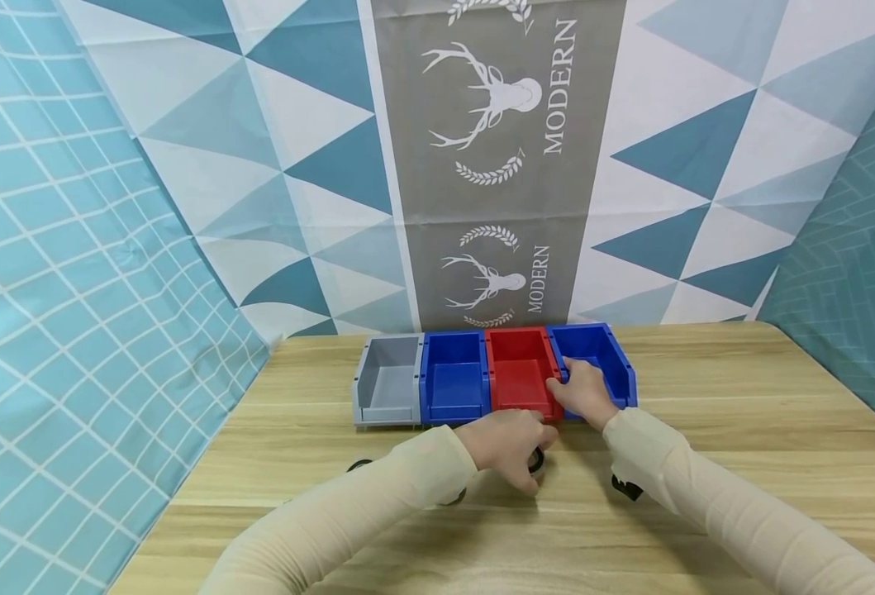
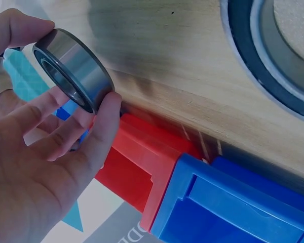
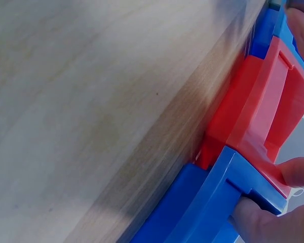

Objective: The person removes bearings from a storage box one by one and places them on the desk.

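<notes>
My left hand [image 1: 507,446] holds a steel ball bearing [image 2: 76,68] by its rim, between thumb and fingertips. It hangs just in front of the red bin [image 1: 520,384], above the wooden table. My right hand [image 1: 589,395] is at the seam between the red bin and the right blue bin [image 1: 615,368]. In the right wrist view its thumb lies on the red bin's edge and a finger hooks inside the blue bin's [image 3: 218,195] wall, pinching the two adjoining walls.
A grey bin [image 1: 392,380] and another blue bin [image 1: 455,380] continue the row to the left. A larger ring-shaped bearing [image 2: 248,55] lies on the table; dark round parts [image 1: 359,464] show beside my left sleeve. A black item [image 1: 626,487] shows under my right sleeve.
</notes>
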A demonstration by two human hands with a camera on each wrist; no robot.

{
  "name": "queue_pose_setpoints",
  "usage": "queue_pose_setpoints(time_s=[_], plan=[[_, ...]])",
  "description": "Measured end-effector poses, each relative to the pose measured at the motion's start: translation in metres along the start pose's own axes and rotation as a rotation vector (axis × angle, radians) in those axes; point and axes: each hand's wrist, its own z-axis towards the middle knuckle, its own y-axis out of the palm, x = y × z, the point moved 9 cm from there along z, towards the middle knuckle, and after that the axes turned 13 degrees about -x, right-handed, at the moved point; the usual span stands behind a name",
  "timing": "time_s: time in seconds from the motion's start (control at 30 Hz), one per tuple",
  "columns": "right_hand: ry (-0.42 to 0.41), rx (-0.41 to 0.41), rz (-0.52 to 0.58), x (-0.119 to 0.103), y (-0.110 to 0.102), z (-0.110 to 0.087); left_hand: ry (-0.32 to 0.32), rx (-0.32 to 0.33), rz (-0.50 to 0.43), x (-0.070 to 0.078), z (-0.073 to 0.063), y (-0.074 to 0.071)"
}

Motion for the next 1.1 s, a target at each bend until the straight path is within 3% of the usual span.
queue_pose_setpoints(time_s=[0.2,1.1], plan=[[0.012,-0.004,0.003,0.0000,0.0004,-0.0001,-0.005,-0.036,-0.036,-0.0003,0.0000,0.0038],[0.029,-0.005,-0.018,0.0036,0.0000,0.0030,0.005,-0.093,-0.003,0.0089,0.0024,0.0100]])
